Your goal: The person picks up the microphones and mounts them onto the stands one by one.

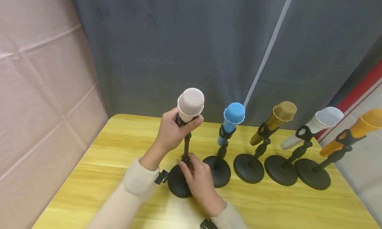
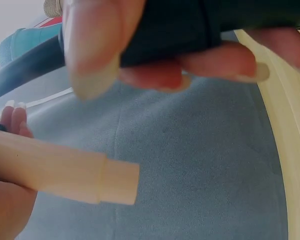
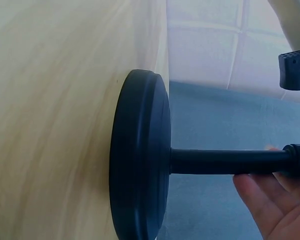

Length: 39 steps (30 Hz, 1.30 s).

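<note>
In the head view my left hand (image 1: 170, 132) grips a pale pink microphone (image 1: 191, 104) just under its mesh head, at the black clip (image 1: 180, 120). The microphone's handle (image 2: 65, 170) points down in the left wrist view, its lower end free. My right hand (image 1: 201, 179) holds the pole of a black desk stand, low down above its round base (image 1: 179, 182). In the right wrist view the right fingers (image 3: 260, 200) curl around the pole (image 3: 215, 161), and the base (image 3: 140, 155) sits flat on the wooden table.
To the right stand several similar black stands with microphones: blue (image 1: 234, 114), gold (image 1: 283, 113), white (image 1: 326, 117) and orange (image 1: 368, 121). The blue one's base (image 1: 221, 172) is close beside my right hand. A grey curtain (image 1: 179, 49) hangs behind the table (image 1: 113, 146).
</note>
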Motion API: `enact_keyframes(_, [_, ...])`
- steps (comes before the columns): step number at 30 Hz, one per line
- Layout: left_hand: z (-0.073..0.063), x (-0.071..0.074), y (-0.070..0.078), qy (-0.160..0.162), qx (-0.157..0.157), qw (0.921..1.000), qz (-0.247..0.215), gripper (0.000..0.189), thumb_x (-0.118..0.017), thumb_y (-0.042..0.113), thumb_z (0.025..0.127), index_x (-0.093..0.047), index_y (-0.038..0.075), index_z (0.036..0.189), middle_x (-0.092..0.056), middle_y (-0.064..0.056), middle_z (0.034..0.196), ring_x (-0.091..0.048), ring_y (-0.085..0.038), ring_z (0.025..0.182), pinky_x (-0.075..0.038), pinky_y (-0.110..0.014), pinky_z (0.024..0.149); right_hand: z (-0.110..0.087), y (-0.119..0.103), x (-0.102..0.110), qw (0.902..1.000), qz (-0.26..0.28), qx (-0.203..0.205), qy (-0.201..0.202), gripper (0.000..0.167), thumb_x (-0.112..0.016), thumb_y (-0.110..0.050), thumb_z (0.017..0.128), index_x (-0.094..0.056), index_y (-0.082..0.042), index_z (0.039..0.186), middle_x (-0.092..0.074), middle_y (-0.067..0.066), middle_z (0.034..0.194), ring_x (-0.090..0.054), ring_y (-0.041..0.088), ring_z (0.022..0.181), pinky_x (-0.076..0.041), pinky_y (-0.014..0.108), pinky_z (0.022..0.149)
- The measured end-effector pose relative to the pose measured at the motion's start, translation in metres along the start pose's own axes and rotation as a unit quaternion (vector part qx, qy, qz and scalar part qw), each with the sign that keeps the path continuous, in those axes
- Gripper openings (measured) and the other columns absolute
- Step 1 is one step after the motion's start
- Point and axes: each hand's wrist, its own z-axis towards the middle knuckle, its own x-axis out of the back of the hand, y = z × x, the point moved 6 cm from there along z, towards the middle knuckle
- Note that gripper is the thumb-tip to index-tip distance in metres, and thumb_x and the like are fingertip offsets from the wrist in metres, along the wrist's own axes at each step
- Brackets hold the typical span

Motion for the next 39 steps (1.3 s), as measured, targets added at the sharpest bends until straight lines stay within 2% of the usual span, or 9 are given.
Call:
enact_keyframes(5, [0.001, -0.005, -0.002, -0.022, 0.006, 0.999, -0.038, 0.03, -0.073, 0.031, 0.094, -0.068, 0.005, 0.108, -0.076, -0.014, 0.109, -0.073, -0.018, 0.103, -0.059, -0.035, 0.091, 0.0, 0.0, 0.0, 1.0, 0.003, 0.0, -0.004, 0.013, -0.067, -0.025, 0.098, -0.067, -0.014, 0.104, -0.077, 0.001, 0.095, -0.077, 0.012, 0.084, -0.058, 0.014, 0.071])
enact_keyframes(13, [0.003, -0.01, -0.003, -0.055, 0.03, 0.9954, -0.072, 0.045, -0.068, 0.044, 0.096, -0.065, 0.002, 0.111, -0.073, -0.018, 0.118, -0.07, -0.035, 0.113, -0.056, -0.04, 0.1, 0.001, 0.001, 0.001, 1.0, 0.003, -0.004, -0.003, 0.014, -0.068, -0.026, 0.098, -0.068, -0.014, 0.104, -0.078, 0.001, 0.096, -0.077, 0.01, 0.084, -0.058, 0.012, 0.072])
enact_keyframes(18, [-0.003, -0.007, -0.003, -0.047, 0.081, 0.9953, -0.024, 0.06, -0.064, 0.057, 0.094, -0.059, 0.009, 0.13, -0.07, -0.008, 0.126, -0.067, -0.02, 0.109, -0.056, -0.037, 0.093, 0.001, 0.001, 0.002, 0.9994, 0.01, -0.024, -0.024, 0.019, -0.066, -0.031, 0.099, -0.069, -0.014, 0.105, -0.078, 0.001, 0.097, -0.077, 0.01, 0.087, -0.059, 0.016, 0.074])
enact_keyframes(22, [-0.013, -0.003, 0.0, -0.037, 0.098, 0.9937, 0.042, 0.073, -0.054, 0.07, 0.093, -0.048, 0.013, 0.138, -0.065, -0.008, 0.112, -0.059, -0.021, 0.092, -0.052, -0.039, 0.078, 0.002, 0.004, 0.001, 0.9962, 0.007, -0.061, -0.061, 0.025, -0.064, -0.039, 0.099, -0.069, -0.015, 0.105, -0.078, 0.0, 0.096, -0.076, 0.012, 0.088, -0.06, 0.02, 0.074])
enact_keyframes(25, [-0.023, 0.003, 0.003, -0.018, 0.095, 0.992, 0.08, 0.067, -0.053, 0.063, 0.097, -0.044, 0.015, 0.143, -0.064, -0.007, 0.118, -0.062, -0.024, 0.105, -0.054, -0.046, 0.09, 0.001, 0.008, -0.001, 0.9909, -0.01, -0.088, -0.101, 0.03, -0.066, -0.046, 0.096, -0.07, -0.018, 0.107, -0.077, -0.001, 0.098, -0.075, 0.013, 0.09, -0.061, 0.024, 0.074])
enact_keyframes(29, [-0.036, 0.019, 0.008, 0.053, 0.072, 0.9927, 0.081, 0.049, -0.062, 0.03, 0.1, -0.049, 0.012, 0.143, -0.062, -0.007, 0.135, -0.059, -0.021, 0.127, -0.048, -0.043, 0.111, 0.002, 0.012, -0.001, 0.9842, -0.044, -0.1, -0.139, 0.041, -0.073, -0.053, 0.089, -0.07, -0.018, 0.11, -0.075, -0.002, 0.103, -0.073, 0.015, 0.095, -0.062, 0.03, 0.076])
enact_keyframes(33, [-0.045, 0.033, 0.012, 0.113, 0.007, 0.9927, 0.041, 0.035, -0.063, 0.007, 0.092, -0.058, -0.002, 0.126, -0.067, -0.015, 0.117, -0.063, -0.013, 0.109, -0.053, -0.025, 0.1, 0.003, 0.014, 0.003, 0.9773, -0.078, -0.11, -0.164, 0.05, -0.075, -0.057, 0.085, -0.07, -0.017, 0.114, -0.074, -0.002, 0.109, -0.072, 0.016, 0.1, -0.061, 0.035, 0.082])
enact_keyframes(36, [-0.052, 0.036, 0.01, 0.098, -0.014, 0.9943, 0.04, 0.025, -0.063, 0.003, 0.089, -0.063, -0.004, 0.113, -0.069, -0.016, 0.104, -0.064, -0.008, 0.097, -0.052, -0.02, 0.093, 0.002, 0.019, 0.004, 0.9699, -0.091, -0.125, -0.189, 0.057, -0.077, -0.058, 0.082, -0.068, -0.017, 0.122, -0.073, 0.0, 0.118, -0.07, 0.02, 0.11, -0.059, 0.041, 0.09])
enact_keyframes(39, [-0.057, 0.032, 0.003, 0.04, 0.007, 0.9974, 0.059, 0.02, -0.065, 0.006, 0.091, -0.068, 0.004, 0.11, -0.072, -0.008, 0.101, -0.066, -0.009, 0.094, -0.053, -0.024, 0.09, 0.0, 0.023, 0.003, 0.9628, -0.095, -0.134, -0.214, 0.061, -0.08, -0.056, 0.081, -0.066, -0.016, 0.124, -0.071, 0.002, 0.122, -0.068, 0.021, 0.115, -0.057, 0.045, 0.094])
